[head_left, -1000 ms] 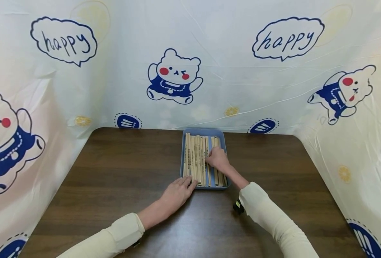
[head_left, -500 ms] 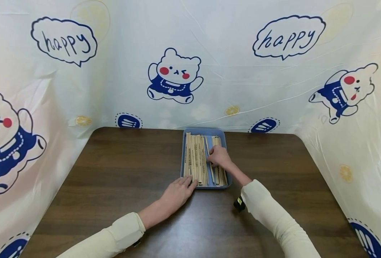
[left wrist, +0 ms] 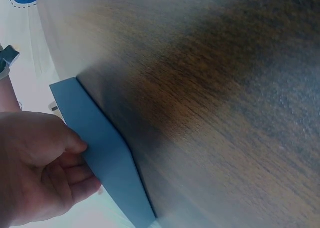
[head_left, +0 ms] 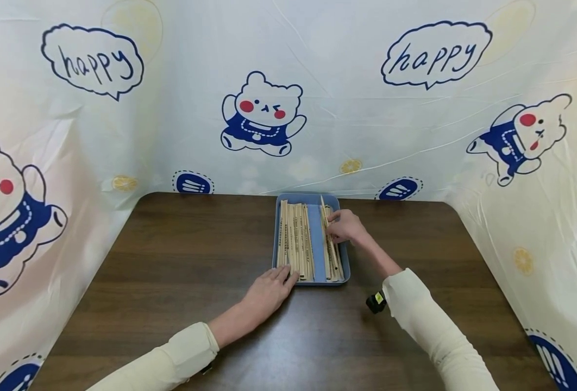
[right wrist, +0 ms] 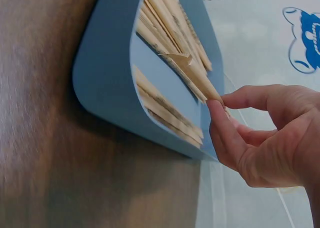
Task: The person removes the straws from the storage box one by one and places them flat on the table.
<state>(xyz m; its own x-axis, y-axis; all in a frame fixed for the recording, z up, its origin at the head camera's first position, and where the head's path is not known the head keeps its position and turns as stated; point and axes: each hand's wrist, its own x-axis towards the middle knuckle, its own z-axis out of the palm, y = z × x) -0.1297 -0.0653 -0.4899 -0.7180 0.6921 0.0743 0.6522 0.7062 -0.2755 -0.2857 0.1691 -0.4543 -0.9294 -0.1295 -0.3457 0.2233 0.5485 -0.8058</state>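
Note:
A blue tray [head_left: 316,239] holds several slim, paper-wrapped chopsticks [head_left: 295,239], most lined up along its left side. A smaller row of wrapped chopsticks [head_left: 336,260] lies along the right side, and a bare blue strip shows between the two. My right hand [head_left: 345,225] pinches one wrapped pair of chopsticks [right wrist: 200,80] by its far end, between thumb and fingers. That pair slants over the right row, its far tip near the tray's back rim. My left hand [head_left: 266,293] rests at the front left corner, thumb and fingers at the rim in the left wrist view.
The tray stands on a dark wooden table [head_left: 181,244], near its back edge. Behind and to both sides hangs a pale curtain [head_left: 357,125] printed with cartoon bears. A small black camera [head_left: 376,302] sits at my right wrist.
My right hand has moved right with one wrapped pair of chopsticks, from beside the left row to over the right row. The blue gap has widened. My left hand has stayed put.

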